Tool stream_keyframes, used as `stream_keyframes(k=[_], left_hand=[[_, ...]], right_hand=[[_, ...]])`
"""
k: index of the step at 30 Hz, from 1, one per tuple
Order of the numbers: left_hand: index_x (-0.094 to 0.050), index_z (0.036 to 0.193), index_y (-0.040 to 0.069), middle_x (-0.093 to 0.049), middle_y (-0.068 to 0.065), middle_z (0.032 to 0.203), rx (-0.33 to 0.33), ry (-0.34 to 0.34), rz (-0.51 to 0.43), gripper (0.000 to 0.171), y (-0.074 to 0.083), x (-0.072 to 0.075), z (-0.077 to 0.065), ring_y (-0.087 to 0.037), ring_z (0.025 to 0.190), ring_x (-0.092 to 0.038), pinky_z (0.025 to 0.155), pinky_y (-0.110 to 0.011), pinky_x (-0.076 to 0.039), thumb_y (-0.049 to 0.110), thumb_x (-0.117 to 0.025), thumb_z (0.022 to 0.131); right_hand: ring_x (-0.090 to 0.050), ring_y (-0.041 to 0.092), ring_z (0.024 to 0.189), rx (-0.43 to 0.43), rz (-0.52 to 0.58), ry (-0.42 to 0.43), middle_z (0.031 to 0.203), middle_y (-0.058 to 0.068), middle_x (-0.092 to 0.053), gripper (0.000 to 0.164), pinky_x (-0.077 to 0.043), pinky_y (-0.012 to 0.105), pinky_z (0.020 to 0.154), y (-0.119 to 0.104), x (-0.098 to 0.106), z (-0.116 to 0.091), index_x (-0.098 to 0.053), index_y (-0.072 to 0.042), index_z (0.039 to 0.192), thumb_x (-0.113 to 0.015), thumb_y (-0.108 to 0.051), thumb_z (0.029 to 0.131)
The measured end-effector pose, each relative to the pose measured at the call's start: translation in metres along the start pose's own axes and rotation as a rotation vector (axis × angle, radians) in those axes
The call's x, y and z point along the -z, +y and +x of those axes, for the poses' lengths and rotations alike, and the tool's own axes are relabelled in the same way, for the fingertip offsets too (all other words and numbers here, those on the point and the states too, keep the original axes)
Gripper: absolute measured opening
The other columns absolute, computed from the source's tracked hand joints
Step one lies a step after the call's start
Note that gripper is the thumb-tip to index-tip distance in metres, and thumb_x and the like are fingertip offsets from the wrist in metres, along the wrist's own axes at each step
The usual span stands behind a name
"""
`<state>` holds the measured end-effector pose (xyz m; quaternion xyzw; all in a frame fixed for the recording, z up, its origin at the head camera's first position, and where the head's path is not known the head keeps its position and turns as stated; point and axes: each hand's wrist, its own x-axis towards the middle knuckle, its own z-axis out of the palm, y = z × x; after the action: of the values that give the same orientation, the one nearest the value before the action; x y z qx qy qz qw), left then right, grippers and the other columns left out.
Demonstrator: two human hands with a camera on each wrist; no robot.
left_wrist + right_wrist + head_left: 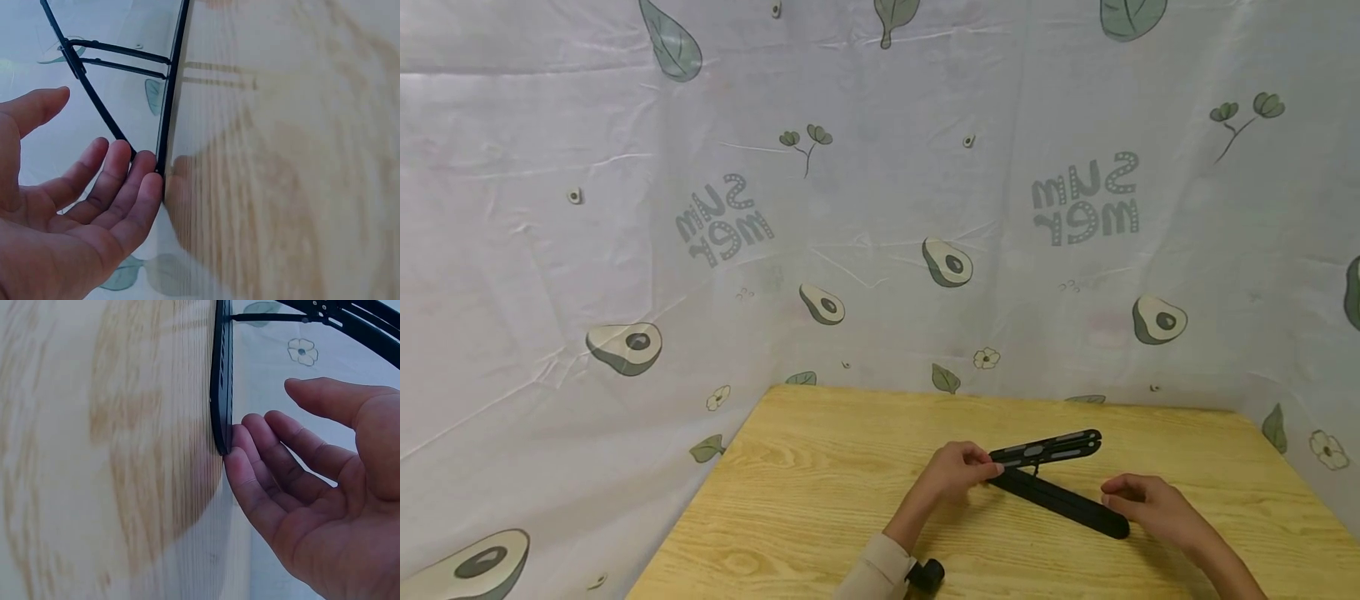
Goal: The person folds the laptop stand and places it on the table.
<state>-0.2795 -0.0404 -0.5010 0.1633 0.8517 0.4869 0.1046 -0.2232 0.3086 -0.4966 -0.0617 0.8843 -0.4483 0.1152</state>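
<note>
A black folding laptop stand (1060,498) rests on the wooden table, its slotted upper arms raised at an angle from the long base bar. Thin struts (119,56) join the two parts. At the hinged end is my left hand (958,471); in the left wrist view its fingertips touch the stand's corner while the thumb stays apart from it. My right hand (1157,508) is at the rounded far end of the base. The right wrist view shows its fingertips (237,462) against that tip, fingers loosely bent and thumb held away.
The light wooden table (820,467) extends around the stand. Behind and to the sides hangs a pale curtain (880,208) printed with avocados, leaves and flowers. A black device (927,575) sits at the left wrist beside a beige sleeve (876,567).
</note>
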Motion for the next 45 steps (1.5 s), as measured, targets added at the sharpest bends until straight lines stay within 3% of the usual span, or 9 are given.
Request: stream_keyframes(k=[6, 13, 21, 28, 33, 39, 45], left_hand=[[-0.076, 0.105, 0.017, -0.072, 0.004, 0.093, -0.014, 0.01, 0.0, 0.029, 0.003, 0.002, 0.003, -0.016, 0.083, -0.068, 0.07, -0.032, -0.054, 0.045, -0.078, 0.098], [-0.077, 0.107, 0.017, -0.073, 0.005, 0.096, -0.023, 0.04, 0.018, 0.03, 0.003, 0.001, 0.009, -0.01, 0.081, -0.064, 0.07, -0.031, -0.054, 0.046, -0.079, 0.097], [-0.076, 0.111, 0.017, -0.073, 0.004, 0.101, -0.013, 0.04, 0.015, 0.034, 0.005, 0.001, 0.015, -0.011, 0.084, -0.064, 0.074, -0.034, -0.056, 0.048, -0.078, 0.098], [-0.076, 0.11, 0.015, -0.071, 0.003, 0.095, -0.001, 0.028, -0.008, 0.035, 0.006, 0.0, 0.017, -0.012, 0.081, -0.063, 0.071, -0.032, -0.053, 0.047, -0.078, 0.097], [-0.076, 0.107, 0.013, -0.071, 0.002, 0.096, -0.007, 0.031, -0.028, 0.029, 0.006, -0.001, 0.018, -0.015, 0.082, -0.064, 0.069, -0.032, -0.052, 0.041, -0.079, 0.098], [-0.077, 0.102, 0.014, -0.073, 0.002, 0.098, -0.02, 0.034, -0.073, 0.019, 0.004, -0.003, 0.019, -0.021, 0.085, -0.068, 0.07, -0.032, -0.055, 0.032, -0.079, 0.099], [-0.077, 0.102, 0.014, -0.075, 0.002, 0.102, -0.023, 0.032, -0.072, 0.016, 0.002, -0.003, 0.02, -0.016, 0.087, -0.067, 0.074, -0.031, -0.055, 0.03, -0.078, 0.1]], right_hand=[[-0.071, 0.02, 0.104, -0.018, -0.031, 0.018, 0.12, 0.011, -0.076, 0.044, -0.058, 0.036, 0.079, -0.005, -0.001, 0.0, -0.064, 0.01, 0.134, -0.062, -0.028, 0.111], [-0.069, 0.019, 0.099, -0.019, -0.067, 0.039, 0.115, 0.008, -0.076, 0.04, -0.057, 0.035, 0.076, -0.011, -0.003, -0.001, -0.068, 0.008, 0.129, -0.064, -0.027, 0.109], [-0.067, 0.019, 0.091, -0.035, -0.058, 0.042, 0.109, 0.005, -0.076, 0.039, -0.057, 0.033, 0.071, -0.013, -0.008, -0.003, -0.068, 0.007, 0.127, -0.065, -0.027, 0.108], [-0.067, 0.019, 0.089, -0.031, -0.052, 0.031, 0.108, 0.005, -0.076, 0.038, -0.057, 0.033, 0.07, -0.014, -0.014, -0.007, -0.069, 0.006, 0.126, -0.066, -0.026, 0.107], [-0.069, 0.02, 0.09, 0.012, -0.028, 0.003, 0.109, 0.008, -0.077, 0.037, -0.058, 0.032, 0.07, -0.014, -0.016, -0.009, -0.069, 0.009, 0.125, -0.065, -0.023, 0.108], [-0.07, 0.018, 0.092, -0.003, -0.032, 0.005, 0.107, 0.005, -0.077, 0.037, -0.06, 0.033, 0.072, -0.015, -0.022, -0.011, -0.071, 0.008, 0.123, -0.069, -0.025, 0.105], [-0.072, 0.02, 0.091, 0.041, 0.006, -0.045, 0.108, 0.008, -0.078, 0.037, -0.062, 0.033, 0.072, -0.016, -0.026, -0.014, -0.069, 0.012, 0.123, -0.067, -0.02, 0.106]])
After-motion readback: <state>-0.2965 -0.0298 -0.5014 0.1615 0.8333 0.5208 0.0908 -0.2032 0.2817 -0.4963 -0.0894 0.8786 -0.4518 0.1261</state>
